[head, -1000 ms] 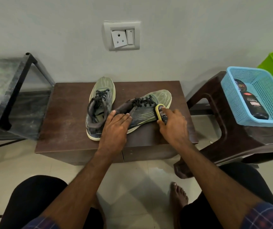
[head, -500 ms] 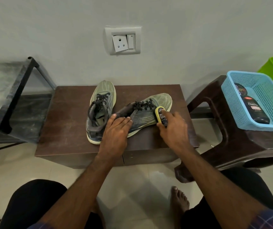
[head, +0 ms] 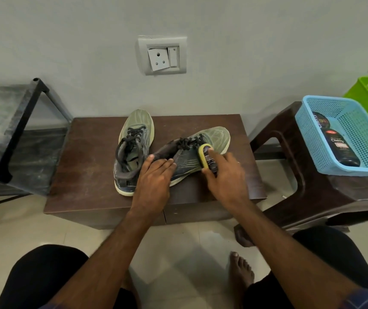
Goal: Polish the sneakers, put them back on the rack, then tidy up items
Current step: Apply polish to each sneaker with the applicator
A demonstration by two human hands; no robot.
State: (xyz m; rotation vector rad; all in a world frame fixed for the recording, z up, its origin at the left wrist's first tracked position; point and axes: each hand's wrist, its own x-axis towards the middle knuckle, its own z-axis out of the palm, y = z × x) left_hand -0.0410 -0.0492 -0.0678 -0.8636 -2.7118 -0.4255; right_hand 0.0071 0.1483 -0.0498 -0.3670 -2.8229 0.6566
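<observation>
Head view: two sneakers lay on the low brown table (head: 85, 152). The left sneaker (head: 134, 148) stood upright, toe toward the wall. The right sneaker (head: 200, 148) lay just beside it, angled, toe pointing right. The left hand (head: 154, 179) rested on the right sneaker's heel collar, fingers straight and flat, grasping nothing. The right hand (head: 225, 175) gripped a yellow sponge applicator (head: 205, 156), fingers curled round it, sponge face against the sneaker's side. Right of the table, a blue basket (head: 312, 139) on a brown stool (head: 289, 152) held a black polish bottle (head: 341, 148). Left of the table stood a dark metal rack (head: 20, 121).
</observation>
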